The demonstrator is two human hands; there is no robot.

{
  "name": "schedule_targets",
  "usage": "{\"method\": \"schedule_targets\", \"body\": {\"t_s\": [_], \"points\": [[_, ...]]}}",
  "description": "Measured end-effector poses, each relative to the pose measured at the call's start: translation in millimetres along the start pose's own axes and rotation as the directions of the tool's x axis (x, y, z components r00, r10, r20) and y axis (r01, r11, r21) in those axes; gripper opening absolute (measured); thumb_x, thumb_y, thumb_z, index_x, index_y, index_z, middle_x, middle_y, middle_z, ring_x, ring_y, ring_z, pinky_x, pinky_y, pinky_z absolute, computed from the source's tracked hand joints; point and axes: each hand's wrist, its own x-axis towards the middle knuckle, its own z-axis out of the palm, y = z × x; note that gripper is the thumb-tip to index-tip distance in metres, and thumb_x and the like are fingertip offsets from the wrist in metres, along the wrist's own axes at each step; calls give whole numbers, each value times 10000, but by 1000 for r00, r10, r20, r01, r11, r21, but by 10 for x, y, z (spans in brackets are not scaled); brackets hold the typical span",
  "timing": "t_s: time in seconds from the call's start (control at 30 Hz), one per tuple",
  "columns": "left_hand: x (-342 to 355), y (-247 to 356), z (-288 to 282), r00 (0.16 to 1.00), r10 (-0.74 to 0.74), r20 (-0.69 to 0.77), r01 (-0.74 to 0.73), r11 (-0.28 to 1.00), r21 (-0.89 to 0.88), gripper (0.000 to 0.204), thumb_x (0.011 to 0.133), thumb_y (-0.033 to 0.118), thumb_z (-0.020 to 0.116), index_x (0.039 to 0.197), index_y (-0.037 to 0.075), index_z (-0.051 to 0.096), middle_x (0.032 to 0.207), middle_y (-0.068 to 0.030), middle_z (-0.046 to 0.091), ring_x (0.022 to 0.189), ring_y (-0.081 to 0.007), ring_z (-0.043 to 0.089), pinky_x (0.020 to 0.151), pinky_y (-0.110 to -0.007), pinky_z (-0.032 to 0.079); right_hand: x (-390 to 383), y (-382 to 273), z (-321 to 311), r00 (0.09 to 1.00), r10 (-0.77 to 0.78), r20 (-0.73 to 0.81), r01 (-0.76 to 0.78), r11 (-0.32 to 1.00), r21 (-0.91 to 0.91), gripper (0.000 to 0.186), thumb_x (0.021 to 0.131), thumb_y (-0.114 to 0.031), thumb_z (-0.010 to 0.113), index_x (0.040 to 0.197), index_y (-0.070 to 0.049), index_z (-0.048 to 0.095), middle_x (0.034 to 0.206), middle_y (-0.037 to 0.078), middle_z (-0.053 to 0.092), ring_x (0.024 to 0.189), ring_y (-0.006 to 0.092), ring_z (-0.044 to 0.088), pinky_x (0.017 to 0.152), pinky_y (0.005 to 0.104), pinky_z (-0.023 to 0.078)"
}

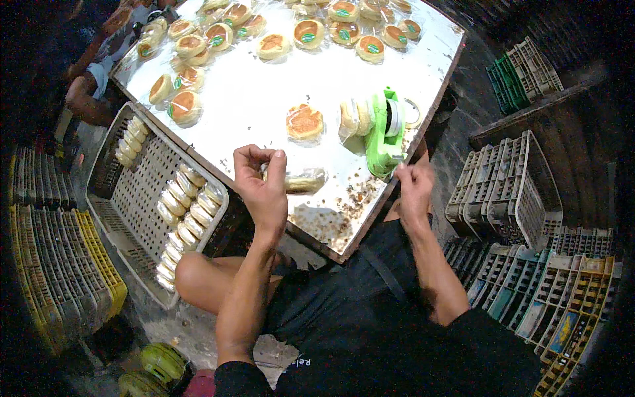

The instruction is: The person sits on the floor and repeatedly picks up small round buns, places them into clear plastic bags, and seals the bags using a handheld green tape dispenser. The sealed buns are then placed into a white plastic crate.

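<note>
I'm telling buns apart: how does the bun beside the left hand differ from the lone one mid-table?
The bun beside the left hand shows mostly its pale side, while the mid-table bun shows its browned face. The hand partly hides the first bun; the mid-table bun is in full view. Both sit in clear wrap on the white table.

Yellow and grey slatted plastic crates (69, 264) stand packed at far left. At right, pale grey perforated plastic crates (493, 185) stand nearer than a dark green plastic crate (507, 87). A rounded yellow-green object (163, 362) sits lower left.
</note>
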Motion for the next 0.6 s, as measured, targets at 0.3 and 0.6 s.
{"method": "schedule_targets", "body": {"t_s": [0.3, 0.6], "points": [[-56, 4, 9, 994, -79, -71, 86, 991, 103, 182, 849, 44, 616, 929, 22, 454, 813, -40, 520, 778, -118, 494, 735, -279, 437, -785, -1222, 1164, 892, -336, 303, 310, 942, 131, 176, 842, -130, 649, 967, -6, 639, 1044, 120, 602, 991, 208, 565, 867, 328, 450], [172, 41, -251, 996, -83, -41, 82, 996, -25, 303, 827, 53, 673, 1062, -2, 490, 962, -70, 573, 895, -132, 562, 844, -300, 474, -527, -945, 1321, 696, 117, 709, -388, 892, 233, 321, 896, -231, 586, 1123, -20, 500, 1034, 115, 581, 991, 173, 555, 865, 326, 454]]}}
